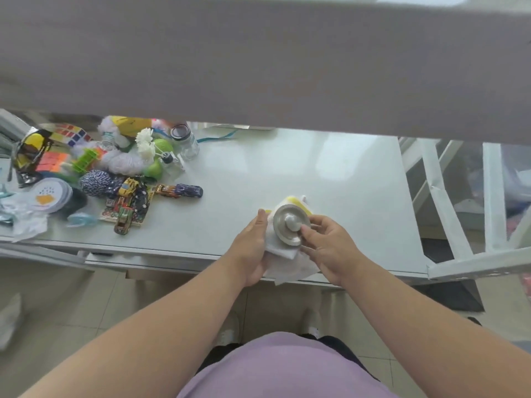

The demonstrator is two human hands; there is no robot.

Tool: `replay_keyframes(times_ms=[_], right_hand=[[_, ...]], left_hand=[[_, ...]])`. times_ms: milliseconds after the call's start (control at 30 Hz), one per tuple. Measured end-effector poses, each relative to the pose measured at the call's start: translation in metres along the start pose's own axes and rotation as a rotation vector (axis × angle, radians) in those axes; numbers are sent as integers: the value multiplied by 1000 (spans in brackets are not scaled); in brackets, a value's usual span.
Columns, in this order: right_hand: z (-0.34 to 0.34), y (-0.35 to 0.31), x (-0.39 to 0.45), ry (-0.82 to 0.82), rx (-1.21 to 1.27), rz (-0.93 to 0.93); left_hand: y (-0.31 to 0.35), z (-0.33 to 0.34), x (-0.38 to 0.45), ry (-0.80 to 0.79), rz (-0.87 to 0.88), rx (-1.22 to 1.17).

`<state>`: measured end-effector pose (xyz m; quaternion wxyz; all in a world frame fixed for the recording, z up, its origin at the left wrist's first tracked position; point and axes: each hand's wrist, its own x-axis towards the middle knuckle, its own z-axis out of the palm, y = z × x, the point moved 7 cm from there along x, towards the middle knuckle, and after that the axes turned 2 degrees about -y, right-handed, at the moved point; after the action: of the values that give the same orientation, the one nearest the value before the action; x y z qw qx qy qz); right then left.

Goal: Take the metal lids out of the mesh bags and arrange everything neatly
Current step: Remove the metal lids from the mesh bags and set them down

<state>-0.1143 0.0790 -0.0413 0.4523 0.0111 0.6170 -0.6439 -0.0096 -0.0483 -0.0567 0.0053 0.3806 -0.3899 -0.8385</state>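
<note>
A left hand (253, 242) cups a white mesh bag (283, 255), fingers curled around it. Between both hands' fingertips sits a metal lid (288, 225). The right hand (327, 248) pinches its rim; pulling steadily should free it.

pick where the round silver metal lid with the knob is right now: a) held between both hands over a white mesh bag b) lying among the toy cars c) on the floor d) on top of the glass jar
a: the round silver metal lid with the knob sits between the left hand and right hand, with the white mesh bag bunched beneath it near the table's front edge.
</note>
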Motion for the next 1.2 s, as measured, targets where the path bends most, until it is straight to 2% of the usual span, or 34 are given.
replay_keyframes(times_ms=[200, 433, 533, 667, 900, 1067, 1200], right_hand=[[29, 10, 15, 68, 23, 67], [15, -6, 59, 354, -74, 23], [6, -18, 81, 431, -52, -15], [-3, -37, 108, 502, -150, -59], [-11, -36, 129, 442, -109, -49], [-8, -32, 96, 421, -108, -41], [26, 0, 59, 205, -25, -13]], left_hand=[[16, -56, -1, 6, 66, 88], [40, -100, -10, 187, 236, 310], [46, -109, -15, 227, 278, 320], [50, -120, -16, 261, 290, 315], [49, -120, -12, 255, 271, 262], [49, -120, -8, 256, 232, 214], [50, -114, -4, 219, 212, 174]])
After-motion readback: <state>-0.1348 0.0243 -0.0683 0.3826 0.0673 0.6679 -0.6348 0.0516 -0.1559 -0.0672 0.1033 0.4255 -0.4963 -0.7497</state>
